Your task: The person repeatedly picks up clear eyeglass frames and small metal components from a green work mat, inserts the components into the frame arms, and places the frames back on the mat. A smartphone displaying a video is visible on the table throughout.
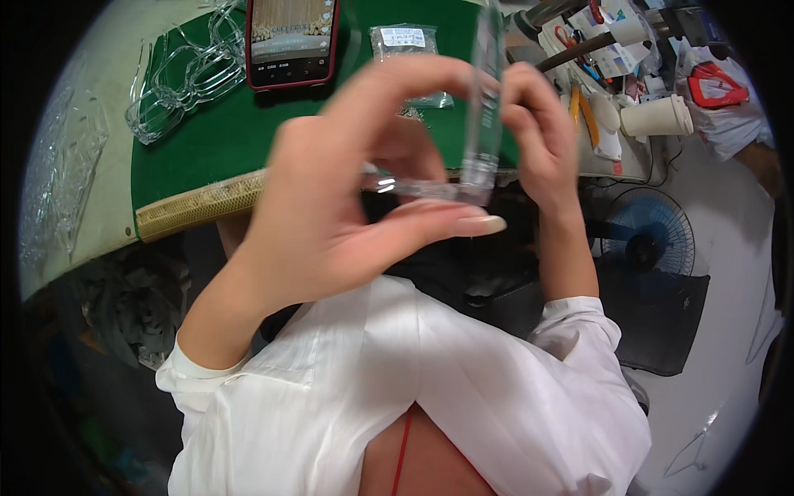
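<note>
Close before me, my left hand [322, 182] holds a clear plastic eyeglasses frame [483, 124], blurred by motion. Its thumb presses at the corner where one temple arm meets the front, and the other fingers curve round behind. That temple arm points up, away from me. My right hand [542, 136] is closed, its curled fingers against the side of the temple arm; what lies inside them is hidden. More clear eyeglasses frames [186, 83] lie in a tangled heap at the left of the green mat [223, 157].
A phone [291, 41] in a red case stands behind my left hand. Beyond the fingers lies a small plastic bag [405, 40] with a label. Clear plastic wrap [62, 165] covers the far left. At right are a pale cup [657, 117], tools, a white bag [715, 99] and a fan [645, 240].
</note>
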Demonstrator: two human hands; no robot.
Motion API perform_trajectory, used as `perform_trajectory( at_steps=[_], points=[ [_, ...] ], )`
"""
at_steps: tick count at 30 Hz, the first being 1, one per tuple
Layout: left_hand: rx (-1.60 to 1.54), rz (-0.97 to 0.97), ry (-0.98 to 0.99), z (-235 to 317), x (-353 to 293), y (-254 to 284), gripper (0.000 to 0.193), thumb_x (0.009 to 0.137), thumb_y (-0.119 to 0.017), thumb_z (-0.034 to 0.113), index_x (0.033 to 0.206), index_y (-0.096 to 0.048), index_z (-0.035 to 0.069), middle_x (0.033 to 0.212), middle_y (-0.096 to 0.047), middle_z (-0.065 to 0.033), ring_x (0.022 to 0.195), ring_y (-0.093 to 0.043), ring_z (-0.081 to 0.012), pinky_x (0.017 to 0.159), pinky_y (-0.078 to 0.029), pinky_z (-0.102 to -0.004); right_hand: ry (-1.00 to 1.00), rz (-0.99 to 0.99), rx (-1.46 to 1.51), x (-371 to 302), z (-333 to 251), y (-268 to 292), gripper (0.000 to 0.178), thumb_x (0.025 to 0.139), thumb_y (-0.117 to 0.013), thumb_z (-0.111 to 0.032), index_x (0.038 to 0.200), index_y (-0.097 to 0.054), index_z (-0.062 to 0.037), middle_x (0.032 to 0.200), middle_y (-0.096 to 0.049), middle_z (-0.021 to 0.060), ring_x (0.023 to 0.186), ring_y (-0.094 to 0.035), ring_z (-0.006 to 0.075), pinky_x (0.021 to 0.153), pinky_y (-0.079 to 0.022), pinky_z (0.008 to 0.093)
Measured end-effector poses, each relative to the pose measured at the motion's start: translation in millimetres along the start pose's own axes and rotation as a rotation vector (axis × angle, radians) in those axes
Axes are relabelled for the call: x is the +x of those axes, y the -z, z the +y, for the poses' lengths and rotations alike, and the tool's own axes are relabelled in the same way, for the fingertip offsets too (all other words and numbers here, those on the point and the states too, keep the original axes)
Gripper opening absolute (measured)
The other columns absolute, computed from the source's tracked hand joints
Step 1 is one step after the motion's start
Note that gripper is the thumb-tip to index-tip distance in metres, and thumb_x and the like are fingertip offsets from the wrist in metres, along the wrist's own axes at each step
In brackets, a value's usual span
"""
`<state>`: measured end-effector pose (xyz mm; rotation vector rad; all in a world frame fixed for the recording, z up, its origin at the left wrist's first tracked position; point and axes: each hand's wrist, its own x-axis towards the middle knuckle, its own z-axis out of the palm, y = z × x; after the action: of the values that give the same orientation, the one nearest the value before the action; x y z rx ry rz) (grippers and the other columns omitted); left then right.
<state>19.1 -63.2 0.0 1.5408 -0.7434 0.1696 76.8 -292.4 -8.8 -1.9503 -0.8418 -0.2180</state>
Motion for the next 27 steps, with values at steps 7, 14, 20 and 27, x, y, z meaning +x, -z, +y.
perform_trajectory(
  at_steps=[7, 14, 20, 27],
  points=[
    [-0.057, -0.017, 0.165, -8, 15, -32, 0.065, 0.069, -0.077, 0.004, 0.127, -0.047, -0.001, 0.072, -0.065, -0.0045, 0.066, -0.060, -0.0073, 0.064, -0.046, -0.0203, 0.430, 0.030, -0.199, 12, -45, 13, 0.021, 0.077, -0.069, -0.021, 0.077, -0.059, -0.0022, 0.075, -0.055, 0.0063, 0.067, -0.052, 0.0195, 0.057, -0.041, 0.0274],
    [0.049, 0.006, 0.128, -11, 13, -31, 0.065, 0.069, -0.078, 0.007, 0.126, -0.048, 0.001, 0.071, -0.065, -0.0052, 0.062, -0.061, -0.0088, 0.061, -0.046, -0.0206, 0.408, 0.046, -0.225, 11, -43, 13, 0.016, 0.069, -0.072, -0.012, 0.076, -0.061, -0.0024, 0.075, -0.056, 0.0061, 0.068, -0.052, 0.0188, 0.057, -0.040, 0.0264],
    [0.042, 0.002, 0.143, -10, 13, -30, 0.065, 0.069, -0.079, 0.007, 0.126, -0.048, 0.001, 0.071, -0.065, -0.0047, 0.061, -0.060, -0.0088, 0.060, -0.046, -0.0207, 0.370, 0.028, -0.175, 11, -41, 14, 0.016, 0.068, -0.073, -0.013, 0.075, -0.062, -0.0035, 0.076, -0.057, 0.0058, 0.069, -0.052, 0.0185, 0.059, -0.040, 0.0264],
    [0.042, 0.009, 0.127, -11, 13, -30, 0.065, 0.069, -0.079, 0.008, 0.126, -0.048, 0.000, 0.089, -0.067, -0.0067, 0.062, -0.061, -0.0091, 0.061, -0.048, -0.0212, 0.339, 0.063, -0.114, 10, -41, 12, 0.017, 0.069, -0.074, -0.012, 0.075, -0.062, -0.0022, 0.075, -0.057, 0.0057, 0.070, -0.053, 0.0181, 0.060, -0.041, 0.0258]
  ],
)
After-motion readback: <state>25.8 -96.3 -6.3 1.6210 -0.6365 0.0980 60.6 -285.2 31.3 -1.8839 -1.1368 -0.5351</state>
